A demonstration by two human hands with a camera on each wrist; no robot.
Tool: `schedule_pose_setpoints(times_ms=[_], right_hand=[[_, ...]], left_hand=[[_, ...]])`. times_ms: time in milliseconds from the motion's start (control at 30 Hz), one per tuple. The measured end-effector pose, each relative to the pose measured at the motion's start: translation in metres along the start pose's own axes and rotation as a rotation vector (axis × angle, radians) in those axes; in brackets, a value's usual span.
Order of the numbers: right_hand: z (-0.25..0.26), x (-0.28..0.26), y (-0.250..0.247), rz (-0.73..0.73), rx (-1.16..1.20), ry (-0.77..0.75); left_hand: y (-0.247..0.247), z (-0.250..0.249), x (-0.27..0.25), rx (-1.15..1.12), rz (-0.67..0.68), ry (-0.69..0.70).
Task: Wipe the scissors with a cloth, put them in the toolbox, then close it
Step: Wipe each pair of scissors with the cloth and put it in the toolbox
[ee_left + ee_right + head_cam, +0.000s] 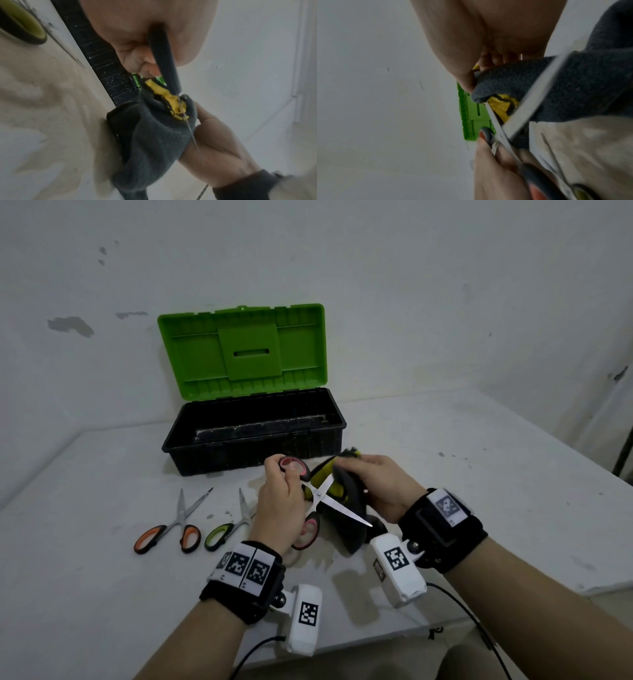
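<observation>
- Red-handled scissors [322, 501] held above the table [479, 474], blades spread wide, just in front of the toolbox [253, 436].
- Left hand [281, 505] grips one red handle loop: fingers curled round it, thumb pressed against the loop; second loop hangs below the hand near the wrist.
- Right hand [376, 484] closed on a grey-and-yellow cloth [342, 508]; fingers curled over the top of the cloth, thumb pinching it from beneath, as seen in the right wrist view.
- Cloth wrapped round one blade near the pivot; other blade bare, pointing toward the right wrist.
- Left wrist view: blade edge buried in the yellow fold of the cloth, grey side outward.
- Toolbox open, black base on the table against the wall, green lid [243, 350] standing upright behind it.
- Orange-handled scissors [171, 529] on the table to the left, blades parted.
- Green-handled scissors [227, 525] just beside them, partly hidden by the left hand.
- Stained patch on the table under both hands.
</observation>
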State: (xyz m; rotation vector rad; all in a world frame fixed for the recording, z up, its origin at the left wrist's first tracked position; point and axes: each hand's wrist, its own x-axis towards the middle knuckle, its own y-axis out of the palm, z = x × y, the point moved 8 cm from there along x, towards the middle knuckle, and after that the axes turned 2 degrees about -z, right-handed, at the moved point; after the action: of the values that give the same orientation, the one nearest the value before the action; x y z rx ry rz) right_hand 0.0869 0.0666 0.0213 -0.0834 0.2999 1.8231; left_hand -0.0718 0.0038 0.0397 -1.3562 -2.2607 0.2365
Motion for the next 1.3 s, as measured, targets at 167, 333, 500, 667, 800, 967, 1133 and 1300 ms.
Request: schedule_pose_setpoints(times_ms=[167,333,500,667,800,967,1133,1300], right_hand=[[0.014,0.006,-0.032,-0.111,0.098,-0.054],[-0.01,-0.005,-0.007,0.085,-0.058,0.045],[-0.011,-0.008,0.012,0.161,-0.082,0.039],[-0.012,-0.003,0.012,0.124,-0.12,0.035],[-0.016,-0.003,0.014,0.125,-0.069,0.062],[-0.006,-0.001,0.013,0.09,0.061,0.021],[0.016,0.006,-0.006,-0.055,0.073,-0.038],[0.028,0.016,-0.054,-0.179,0.112,-0.113]], left_hand=[[0.0,0.014,-0.001,-0.065,-0.004,-0.022],[-0.003,0.009,0.005,-0.133,-0.037,-0.021],[-0.002,-0.006,0.005,-0.042,-0.054,0.084],[-0.002,-0.012,0.002,0.018,-0.043,0.122],[-0.002,-0.011,0.003,0.034,-0.023,0.111],[-0.006,-0.013,0.003,-0.017,-0.051,0.07],[-0.005,-0.013,0.002,-0.033,-0.041,0.067],[-0.003,0.024,-0.002,-0.121,-0.004,-0.078]])
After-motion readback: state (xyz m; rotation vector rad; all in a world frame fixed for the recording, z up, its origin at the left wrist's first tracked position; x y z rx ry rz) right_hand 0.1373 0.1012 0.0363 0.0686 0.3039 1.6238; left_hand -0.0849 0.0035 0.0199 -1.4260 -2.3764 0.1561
